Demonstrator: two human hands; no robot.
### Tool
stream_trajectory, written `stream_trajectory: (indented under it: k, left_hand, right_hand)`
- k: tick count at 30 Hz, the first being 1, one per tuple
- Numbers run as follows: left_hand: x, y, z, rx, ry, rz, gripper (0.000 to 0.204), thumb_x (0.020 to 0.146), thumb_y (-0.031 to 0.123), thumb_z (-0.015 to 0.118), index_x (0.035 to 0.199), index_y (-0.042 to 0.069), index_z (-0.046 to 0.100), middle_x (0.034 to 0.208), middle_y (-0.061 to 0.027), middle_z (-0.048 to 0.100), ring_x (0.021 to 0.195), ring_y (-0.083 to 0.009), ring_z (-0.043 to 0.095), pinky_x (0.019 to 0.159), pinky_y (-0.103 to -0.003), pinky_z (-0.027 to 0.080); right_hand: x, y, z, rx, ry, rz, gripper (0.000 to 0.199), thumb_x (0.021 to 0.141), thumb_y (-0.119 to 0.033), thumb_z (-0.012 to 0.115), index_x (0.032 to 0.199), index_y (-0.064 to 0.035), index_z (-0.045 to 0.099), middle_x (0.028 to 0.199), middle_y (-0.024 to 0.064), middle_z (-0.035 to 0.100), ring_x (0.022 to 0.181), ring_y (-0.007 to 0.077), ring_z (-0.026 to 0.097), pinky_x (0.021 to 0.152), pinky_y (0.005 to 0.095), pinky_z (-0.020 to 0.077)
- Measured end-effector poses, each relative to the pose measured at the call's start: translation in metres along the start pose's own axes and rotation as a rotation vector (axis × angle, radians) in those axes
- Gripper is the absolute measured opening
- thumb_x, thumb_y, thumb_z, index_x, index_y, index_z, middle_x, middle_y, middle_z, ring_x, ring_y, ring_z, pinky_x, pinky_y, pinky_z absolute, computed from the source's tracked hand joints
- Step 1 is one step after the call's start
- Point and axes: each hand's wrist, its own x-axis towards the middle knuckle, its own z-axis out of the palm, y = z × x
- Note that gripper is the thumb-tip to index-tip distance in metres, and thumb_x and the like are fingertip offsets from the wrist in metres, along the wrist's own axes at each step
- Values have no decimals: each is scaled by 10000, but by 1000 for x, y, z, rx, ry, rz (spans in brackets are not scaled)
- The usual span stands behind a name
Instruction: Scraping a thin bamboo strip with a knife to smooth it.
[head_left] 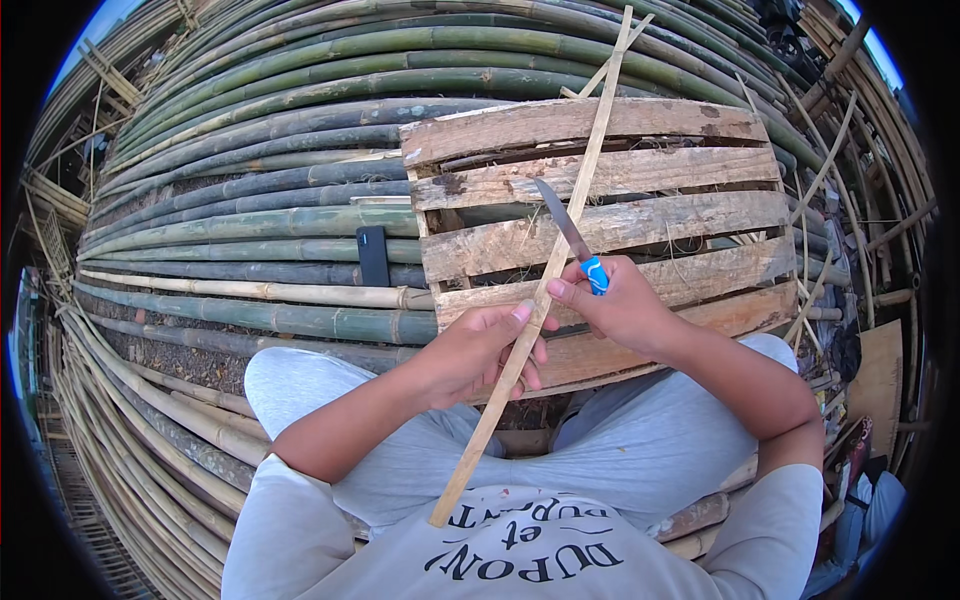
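Note:
A long, flat bamboo strip [587,172] runs slantwise from my lap up over a wooden slatted crate [610,225]. My left hand [488,350] grips the strip near its middle, thumb on top and fingers curled beneath. Just above it, my right hand [622,305] holds a knife [566,224] by its blue and white handle, with the thumb pressed against the strip. The blade points up and to the left, its tip over the crate's slats and beside the strip. Part of the handle is hidden in my right palm.
Green bamboo poles [330,135] lie in rows beyond and to the left of the crate. A dark phone [373,256] rests on them, left of the crate. Thin bamboo strips [828,160] lean at the right. More pale poles [130,420] lie at the lower left.

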Motion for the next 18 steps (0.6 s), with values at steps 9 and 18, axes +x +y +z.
stream_trajectory:
  k: [9, 18]
  left_hand:
    - [-1, -4, 10, 46, 16, 36, 454, 1080, 370, 291, 1317, 18, 453, 871, -40, 585, 626, -101, 537, 523, -244, 435]
    - [-2, -3, -3, -182, 22, -1, 401, 1083, 343, 299, 1348, 68, 421, 782, -12, 502, 536, -72, 427, 462, -199, 355]
  right_hand:
    - [0, -3, -3, 7, -5, 72, 296, 919, -319, 704, 907, -26, 659, 598, -49, 509, 508, 35, 429, 439, 227, 342]
    - [4, 13, -16, -158, 106, -368, 368, 992, -328, 538, 839, -3, 619, 604, 60, 536, 543, 169, 486, 528, 335, 397]
